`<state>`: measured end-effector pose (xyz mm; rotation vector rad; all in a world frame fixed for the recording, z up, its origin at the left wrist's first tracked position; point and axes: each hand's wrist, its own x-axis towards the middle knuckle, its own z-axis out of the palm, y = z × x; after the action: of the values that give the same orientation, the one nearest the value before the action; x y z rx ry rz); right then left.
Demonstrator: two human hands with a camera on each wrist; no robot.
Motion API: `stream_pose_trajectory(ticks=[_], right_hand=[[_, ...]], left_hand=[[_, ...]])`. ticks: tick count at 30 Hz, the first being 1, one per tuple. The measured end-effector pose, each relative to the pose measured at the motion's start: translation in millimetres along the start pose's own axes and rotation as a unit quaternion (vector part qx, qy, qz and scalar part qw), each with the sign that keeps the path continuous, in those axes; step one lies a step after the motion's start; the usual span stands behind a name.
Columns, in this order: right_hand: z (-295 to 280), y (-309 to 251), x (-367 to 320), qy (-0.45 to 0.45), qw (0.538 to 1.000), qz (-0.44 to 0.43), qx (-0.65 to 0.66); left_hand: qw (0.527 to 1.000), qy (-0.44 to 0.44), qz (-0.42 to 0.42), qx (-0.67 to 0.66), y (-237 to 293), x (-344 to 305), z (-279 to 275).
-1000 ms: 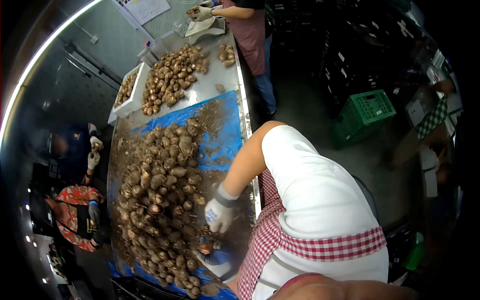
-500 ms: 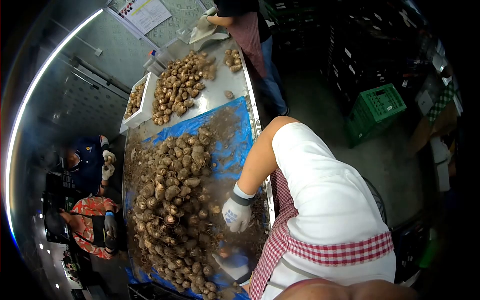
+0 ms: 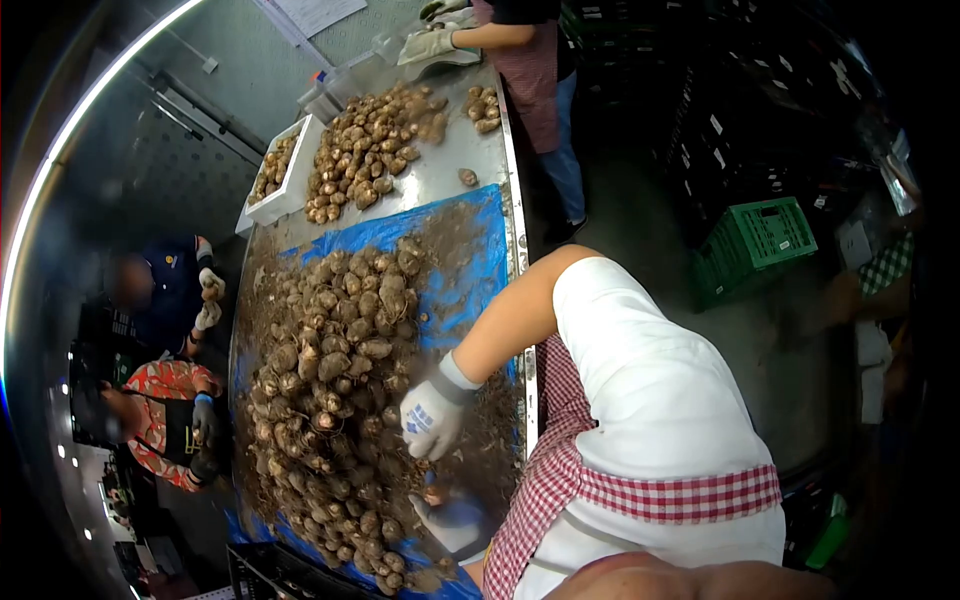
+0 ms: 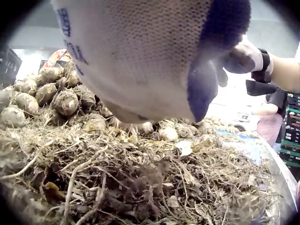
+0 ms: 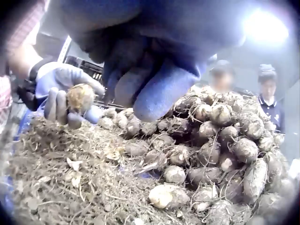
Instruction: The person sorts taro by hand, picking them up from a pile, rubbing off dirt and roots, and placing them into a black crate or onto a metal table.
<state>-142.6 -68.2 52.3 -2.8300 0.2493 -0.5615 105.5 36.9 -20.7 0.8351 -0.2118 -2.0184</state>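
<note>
My left hand (image 3: 455, 525), in a white and blue work glove, holds a roundish brown taro corm (image 5: 80, 98) low over the table. In the right wrist view its gloved fingers cup the corm from below and behind. The gloved right hand (image 3: 432, 415) hangs a short way above it, at the edge of the heap of taro corms (image 3: 335, 370). Its blue fingers (image 5: 159, 91) bend loosely downward, and nothing shows between them. Loose roots and soil (image 4: 154, 178) lie beneath the left hand, whose glove fills the top of the left wrist view and hides its fingertips.
A blue sheet (image 3: 470, 235) lies under the heap on the metal table. Cleaner corms (image 3: 365, 140) are piled farther along, beside a white box (image 3: 297, 165). Other people stand opposite and at the far end. A black crate (image 3: 285, 575) stands at the near left.
The right hand has shifted away from the left hand, toward the heap. The left hand still holds the corm at about the same spot. The head view has swung slightly.
</note>
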Motion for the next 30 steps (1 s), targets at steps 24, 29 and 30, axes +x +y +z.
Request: stream_pose_trajectory(ticks=[24, 29, 30], right_hand=[[41, 84, 1, -0.058, 0.829, 0.431, 0.353], [20, 73, 6, -0.087, 0.839, 0.423, 0.331], [20, 76, 6, -0.098, 0.845, 0.417, 0.319]], left_hand=[[0.996, 0.084, 0.025, 0.022, -1, 3, -5], [0.998, 0.064, 0.024, 0.014, -1, 7, 0], [0.997, 0.068, 0.028, 0.015, -1, 8, 3]])
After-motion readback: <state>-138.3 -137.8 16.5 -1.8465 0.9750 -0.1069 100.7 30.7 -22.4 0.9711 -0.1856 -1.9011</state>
